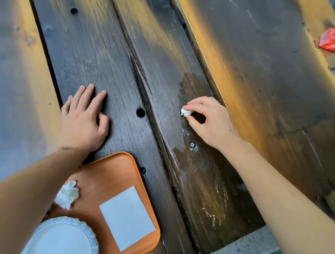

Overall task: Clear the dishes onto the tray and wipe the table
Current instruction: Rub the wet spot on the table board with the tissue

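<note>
The clearing appears done: a white plate [62, 237], a crumpled napkin [67, 194] and a flat white paper [127, 218] are gathered on the orange tray [112, 163] at the near edge of the wooden table [101, 54]. Wiping is judged under way. A small wad of tissue [186, 112] is pinched in the right hand [210, 122] at the middle plank, where a wet patch [194, 84] is seen. The left hand [83, 118] is laid flat and released on the table, just beyond the tray. White smears [211, 215] toward the near edge are left to wipe.
</note>
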`<state>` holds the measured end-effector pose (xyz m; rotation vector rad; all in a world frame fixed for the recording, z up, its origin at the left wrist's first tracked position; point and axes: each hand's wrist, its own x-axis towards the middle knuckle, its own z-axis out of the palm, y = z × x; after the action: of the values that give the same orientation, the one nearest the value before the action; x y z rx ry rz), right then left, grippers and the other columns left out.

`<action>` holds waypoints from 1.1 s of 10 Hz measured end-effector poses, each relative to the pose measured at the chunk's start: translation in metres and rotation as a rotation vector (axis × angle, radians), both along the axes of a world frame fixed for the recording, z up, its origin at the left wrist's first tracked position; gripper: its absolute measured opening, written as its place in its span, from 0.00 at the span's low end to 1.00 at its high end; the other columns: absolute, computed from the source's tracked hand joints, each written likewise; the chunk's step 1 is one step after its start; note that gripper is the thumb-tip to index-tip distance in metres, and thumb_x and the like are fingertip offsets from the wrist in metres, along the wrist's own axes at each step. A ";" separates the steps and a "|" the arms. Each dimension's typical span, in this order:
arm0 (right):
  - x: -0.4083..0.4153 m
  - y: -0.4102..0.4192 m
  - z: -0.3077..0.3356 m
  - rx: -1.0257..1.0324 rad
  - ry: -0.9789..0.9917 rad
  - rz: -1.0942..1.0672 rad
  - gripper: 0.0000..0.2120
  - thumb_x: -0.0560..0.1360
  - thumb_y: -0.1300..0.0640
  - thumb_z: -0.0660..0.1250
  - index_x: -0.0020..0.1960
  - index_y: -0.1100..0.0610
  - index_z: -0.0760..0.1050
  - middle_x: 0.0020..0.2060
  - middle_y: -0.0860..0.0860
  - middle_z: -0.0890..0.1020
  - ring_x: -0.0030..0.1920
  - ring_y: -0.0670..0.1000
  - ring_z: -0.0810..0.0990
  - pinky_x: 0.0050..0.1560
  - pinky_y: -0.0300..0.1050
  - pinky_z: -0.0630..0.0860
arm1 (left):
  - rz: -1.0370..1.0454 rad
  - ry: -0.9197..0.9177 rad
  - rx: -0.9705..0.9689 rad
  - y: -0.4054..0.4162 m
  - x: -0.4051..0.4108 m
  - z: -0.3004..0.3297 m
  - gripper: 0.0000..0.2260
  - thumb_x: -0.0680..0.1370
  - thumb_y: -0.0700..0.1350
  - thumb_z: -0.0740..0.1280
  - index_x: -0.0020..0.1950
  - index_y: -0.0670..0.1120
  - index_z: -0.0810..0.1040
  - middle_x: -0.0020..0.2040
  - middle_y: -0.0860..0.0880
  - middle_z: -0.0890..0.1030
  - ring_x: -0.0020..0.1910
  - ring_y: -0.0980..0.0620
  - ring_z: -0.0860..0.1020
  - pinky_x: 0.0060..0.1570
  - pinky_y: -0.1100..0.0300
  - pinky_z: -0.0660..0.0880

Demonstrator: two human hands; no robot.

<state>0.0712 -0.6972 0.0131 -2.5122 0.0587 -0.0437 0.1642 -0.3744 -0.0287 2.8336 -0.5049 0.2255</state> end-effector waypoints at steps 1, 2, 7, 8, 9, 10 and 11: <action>-0.004 -0.005 0.002 -0.088 -0.020 0.006 0.07 0.77 0.52 0.71 0.53 0.52 0.86 0.52 0.47 0.83 0.53 0.49 0.78 0.57 0.46 0.73 | 0.002 0.006 0.002 0.000 0.000 0.000 0.27 0.75 0.47 0.57 0.75 0.47 0.74 0.78 0.42 0.70 0.79 0.41 0.65 0.77 0.45 0.58; -0.005 -0.007 0.004 -0.079 0.003 0.040 0.05 0.76 0.54 0.73 0.50 0.54 0.85 0.46 0.47 0.84 0.49 0.49 0.78 0.51 0.41 0.73 | -0.001 0.009 0.004 0.000 0.000 0.000 0.27 0.76 0.47 0.57 0.75 0.47 0.74 0.78 0.42 0.70 0.79 0.41 0.65 0.77 0.45 0.58; -0.106 0.016 0.023 -0.154 0.230 0.496 0.08 0.79 0.53 0.65 0.55 0.49 0.81 0.48 0.41 0.80 0.52 0.44 0.74 0.52 0.44 0.75 | 0.001 0.009 0.000 -0.001 -0.001 0.001 0.27 0.76 0.47 0.57 0.75 0.47 0.73 0.78 0.42 0.70 0.79 0.42 0.64 0.77 0.45 0.58; -0.117 0.008 0.029 -0.138 0.237 0.500 0.07 0.77 0.54 0.66 0.53 0.49 0.81 0.47 0.41 0.80 0.52 0.43 0.74 0.51 0.43 0.76 | 0.004 0.008 -0.001 -0.001 -0.001 0.001 0.27 0.75 0.47 0.57 0.74 0.47 0.74 0.78 0.42 0.70 0.79 0.42 0.65 0.77 0.45 0.58; -0.077 -0.007 0.026 -0.051 0.180 0.297 0.05 0.76 0.58 0.68 0.51 0.53 0.81 0.45 0.44 0.80 0.49 0.47 0.75 0.52 0.44 0.75 | 0.005 0.006 0.007 -0.001 0.000 0.001 0.27 0.75 0.47 0.57 0.74 0.47 0.74 0.78 0.42 0.70 0.79 0.41 0.65 0.76 0.45 0.58; -0.017 -0.018 0.014 -0.059 0.078 0.122 0.05 0.76 0.57 0.67 0.51 0.53 0.80 0.45 0.45 0.79 0.48 0.47 0.73 0.52 0.45 0.74 | 0.005 0.006 0.014 0.000 -0.001 0.000 0.27 0.75 0.47 0.57 0.74 0.47 0.74 0.78 0.42 0.70 0.79 0.41 0.65 0.77 0.45 0.58; 0.032 -0.013 0.005 -0.102 0.063 0.033 0.06 0.78 0.56 0.67 0.54 0.52 0.80 0.47 0.45 0.77 0.49 0.47 0.72 0.54 0.46 0.74 | 0.004 0.002 0.013 -0.001 -0.001 0.000 0.27 0.75 0.47 0.57 0.74 0.47 0.74 0.78 0.42 0.70 0.79 0.41 0.65 0.77 0.45 0.58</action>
<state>0.1030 -0.7102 0.0177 -2.6155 0.0413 0.0477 0.1630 -0.3750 -0.0286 2.8474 -0.5026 0.2205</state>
